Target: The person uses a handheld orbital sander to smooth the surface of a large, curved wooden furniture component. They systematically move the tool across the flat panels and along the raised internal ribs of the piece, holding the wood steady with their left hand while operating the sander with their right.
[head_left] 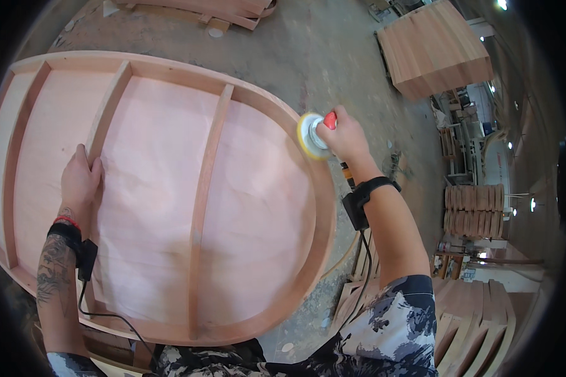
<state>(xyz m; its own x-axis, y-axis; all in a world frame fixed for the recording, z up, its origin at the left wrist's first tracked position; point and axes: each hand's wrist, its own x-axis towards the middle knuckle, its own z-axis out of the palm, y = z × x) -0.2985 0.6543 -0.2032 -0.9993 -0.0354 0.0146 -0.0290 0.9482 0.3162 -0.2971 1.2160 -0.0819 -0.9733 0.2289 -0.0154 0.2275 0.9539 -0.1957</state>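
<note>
A large wooden panel frame with a rounded right end lies in front of me, its cross slats running from near to far over a pale board. My left hand is closed around one of these slats, left of the middle. In my right hand is a round disc sander with a yellow-rimmed pad and a red top. The pad stands on edge against the outer rim at the far right curve. My fingers partly cover the sander's body, and its hose fitting shows below my wrist.
Stacked wooden boards form a block at the far right. Curved wooden pieces stand at the near right, with more stacked parts behind. Another wooden piece lies at the far edge. A thin hose runs beside the frame.
</note>
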